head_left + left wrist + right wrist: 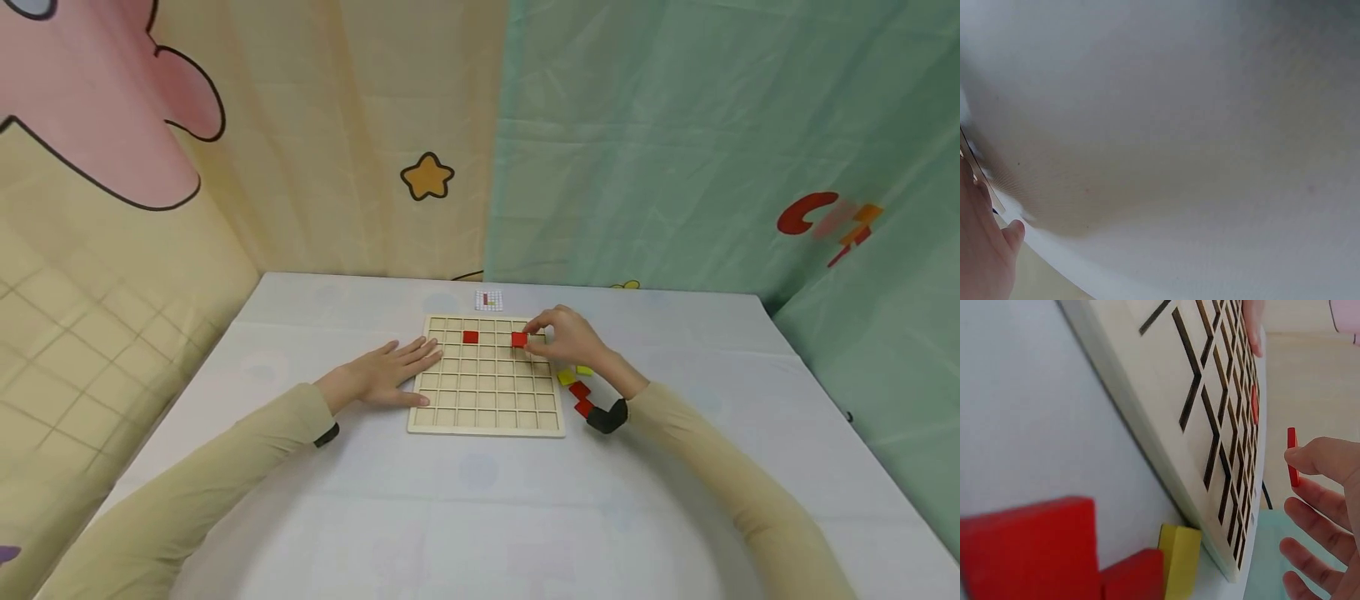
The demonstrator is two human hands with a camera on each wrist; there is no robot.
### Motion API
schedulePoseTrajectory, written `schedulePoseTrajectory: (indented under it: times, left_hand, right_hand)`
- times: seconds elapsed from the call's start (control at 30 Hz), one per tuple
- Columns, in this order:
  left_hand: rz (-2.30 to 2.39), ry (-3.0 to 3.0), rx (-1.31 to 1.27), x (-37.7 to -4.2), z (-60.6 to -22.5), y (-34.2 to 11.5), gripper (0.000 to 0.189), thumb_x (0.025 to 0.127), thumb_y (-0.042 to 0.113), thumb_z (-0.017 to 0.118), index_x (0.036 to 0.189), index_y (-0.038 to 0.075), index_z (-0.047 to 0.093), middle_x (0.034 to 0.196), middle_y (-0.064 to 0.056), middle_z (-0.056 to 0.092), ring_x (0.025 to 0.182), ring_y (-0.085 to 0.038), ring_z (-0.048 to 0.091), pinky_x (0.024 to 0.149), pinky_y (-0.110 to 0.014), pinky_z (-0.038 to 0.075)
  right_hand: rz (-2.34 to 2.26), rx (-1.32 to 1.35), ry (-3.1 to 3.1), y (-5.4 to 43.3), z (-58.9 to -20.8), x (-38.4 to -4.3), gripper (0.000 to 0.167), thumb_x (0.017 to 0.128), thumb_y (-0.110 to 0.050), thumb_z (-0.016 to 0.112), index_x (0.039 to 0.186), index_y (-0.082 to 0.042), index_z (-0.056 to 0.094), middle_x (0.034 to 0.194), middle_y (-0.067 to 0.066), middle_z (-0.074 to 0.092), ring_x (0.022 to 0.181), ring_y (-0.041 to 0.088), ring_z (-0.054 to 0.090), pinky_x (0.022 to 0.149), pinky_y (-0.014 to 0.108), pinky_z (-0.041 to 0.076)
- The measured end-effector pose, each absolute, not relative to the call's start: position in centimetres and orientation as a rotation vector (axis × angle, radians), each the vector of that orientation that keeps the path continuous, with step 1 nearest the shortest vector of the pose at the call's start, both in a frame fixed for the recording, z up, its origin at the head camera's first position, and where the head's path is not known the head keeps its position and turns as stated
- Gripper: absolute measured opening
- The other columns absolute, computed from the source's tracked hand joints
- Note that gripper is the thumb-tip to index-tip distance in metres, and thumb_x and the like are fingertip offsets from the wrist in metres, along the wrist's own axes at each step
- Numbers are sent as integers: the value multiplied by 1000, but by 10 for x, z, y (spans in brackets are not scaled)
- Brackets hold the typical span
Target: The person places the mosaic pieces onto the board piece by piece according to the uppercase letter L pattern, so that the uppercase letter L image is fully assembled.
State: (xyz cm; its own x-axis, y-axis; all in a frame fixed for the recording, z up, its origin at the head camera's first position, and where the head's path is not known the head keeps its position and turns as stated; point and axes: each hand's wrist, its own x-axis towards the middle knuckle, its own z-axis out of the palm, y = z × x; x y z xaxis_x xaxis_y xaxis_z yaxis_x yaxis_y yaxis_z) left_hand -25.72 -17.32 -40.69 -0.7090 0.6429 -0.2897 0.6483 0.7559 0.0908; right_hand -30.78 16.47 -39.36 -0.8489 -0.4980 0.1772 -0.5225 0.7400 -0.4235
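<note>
A pale wooden grid board (486, 432) lies on the table, with one red square tile (470, 337) set in a cell of its upper part. My left hand (390, 372) rests with spread fingers on the board's left edge; only part of that hand (985, 240) shows in the left wrist view. Over the board's upper right, my right hand (572, 340) pinches another red square tile (519, 340) between thumb and forefinger. From the right wrist, that pinched tile (1292, 456) is seen edge-on, held above the board, while the other fingers (1313, 528) are spread apart.
Right of the board lie loose red tiles (580, 389) and yellow tiles (566, 377), close to the right wrist's black band (607, 417). A small printed card with a grid pattern (489, 301) lies behind the board. Patterned curtains (360, 125) hang behind the white table (480, 517).
</note>
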Motion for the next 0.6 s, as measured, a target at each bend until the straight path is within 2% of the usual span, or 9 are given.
schedulePoseTrajectory:
  times: [0.33, 0.6]
  left_hand:
    - [-5, 2674, 1020, -257, -410, -174, 86, 93, 64, 42, 156, 18, 7, 164, -5, 3, 151, -26, 4, 118, -57, 11]
    - [-31, 2672, 1012, -258, -411, -174, 86, 92, 66, 40, 156, 19, 6, 164, -4, 2, 151, -26, 3, 118, -57, 11]
  right_hand:
    - [741, 967, -2834, 129, -398, -319, 22, 82, -26, 74, 98, -11, 76, 94, 3, 75, 92, 24, 63, 82, 38, 50]
    - [761, 964, -2906, 101, -401, -316, 25, 81, -26, 73, 99, -9, 76, 92, 3, 75, 88, 19, 65, 80, 35, 52]
